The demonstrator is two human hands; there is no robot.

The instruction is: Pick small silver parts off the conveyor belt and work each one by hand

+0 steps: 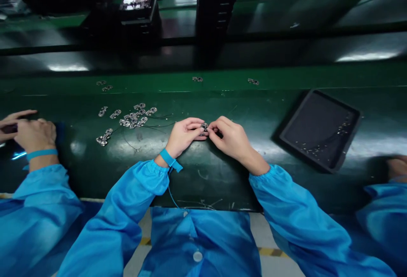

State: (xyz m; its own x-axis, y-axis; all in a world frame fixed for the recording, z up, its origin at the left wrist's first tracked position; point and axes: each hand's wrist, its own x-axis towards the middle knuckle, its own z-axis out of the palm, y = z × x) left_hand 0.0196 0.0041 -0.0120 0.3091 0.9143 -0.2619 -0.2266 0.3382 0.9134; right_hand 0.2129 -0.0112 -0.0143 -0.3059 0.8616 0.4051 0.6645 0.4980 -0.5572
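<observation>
My left hand (187,134) grips a small circuit board (204,127) between thumb and fingers, above the middle of the green table. From the right, my right hand (228,137) meets it with thumb and forefinger pinched together at the board's edge. Whatever lies in that pinch is too small to make out. To the left of my hands is a loose pile of small circuit boards (133,118), some with thin dark wires trailing from them. A blue wrist strap (171,161) with a cord goes around my left wrist.
At right lies a black tray (295,118) with tiny bright parts in it. Single boards (197,79) lie along the table's far strip. A co-worker's hands (38,135) are at the left; another person's sleeve (386,205) shows at right. Dark equipment (140,6) stands behind.
</observation>
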